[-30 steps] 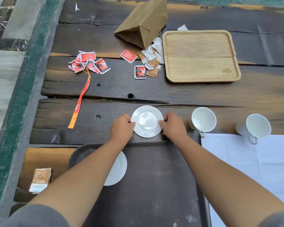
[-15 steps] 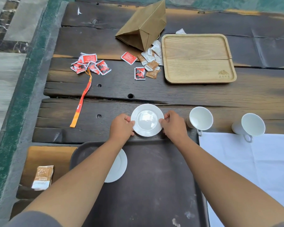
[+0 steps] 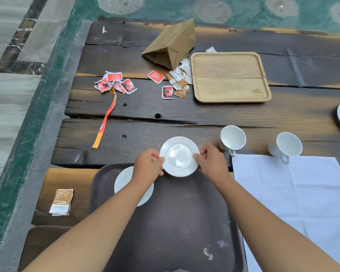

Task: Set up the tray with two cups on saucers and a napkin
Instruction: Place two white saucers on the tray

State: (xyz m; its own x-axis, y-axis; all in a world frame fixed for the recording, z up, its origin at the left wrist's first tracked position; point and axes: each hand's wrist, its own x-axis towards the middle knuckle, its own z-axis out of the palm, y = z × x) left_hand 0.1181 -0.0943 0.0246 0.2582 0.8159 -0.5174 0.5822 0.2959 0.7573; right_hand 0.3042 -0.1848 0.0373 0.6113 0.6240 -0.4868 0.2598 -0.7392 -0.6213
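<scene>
We pinch the saucer by its opposite rims, left hand and right hand curled on either side, over the far lip of the tray. A thin rim grip could slip, or the saucer could catch that lip and tilt. The other saucer lies under our left wrist; lowering carelessly could clink them together.

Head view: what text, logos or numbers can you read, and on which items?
Nothing reads clearly.
Wooden tray: engraved logo, too small.
Red sachets: print blurred.
Orange strap: white marks, unreadable.
Brown packet: print blurred.
</scene>
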